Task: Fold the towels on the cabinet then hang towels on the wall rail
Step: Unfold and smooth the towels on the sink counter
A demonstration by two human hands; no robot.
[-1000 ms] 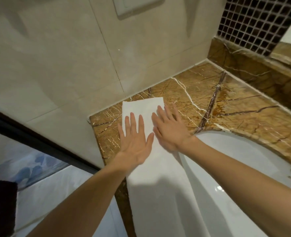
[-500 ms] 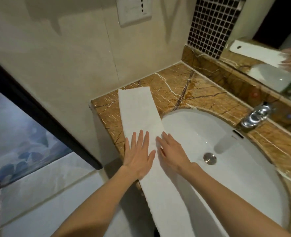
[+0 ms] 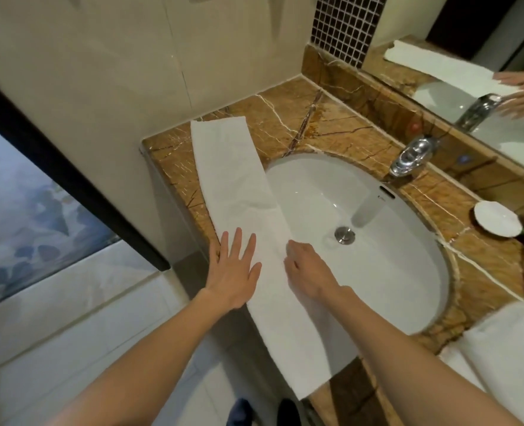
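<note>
Towel [image 3: 233, 179] lay as a long strip on the counter [image 3: 331, 118], near end overhanging. Left hand [image 3: 234, 270] pressed flat, fingers straight. Right hand [image 3: 307, 272] curled at its edge, but I couldn't tell whether it gripped. Soft and floppy, I judged, so best pinched at the corners.

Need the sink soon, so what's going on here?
A person is folding a towel on the counter. It lies as a long narrow strip along the counter's left end. It overlaps the sink rim, and its near end reaches past the front edge. The left hand rests flat on it. The right hand has its fingers curled at the sink-side edge, grip unclear. More white towels wait at the right.
</note>
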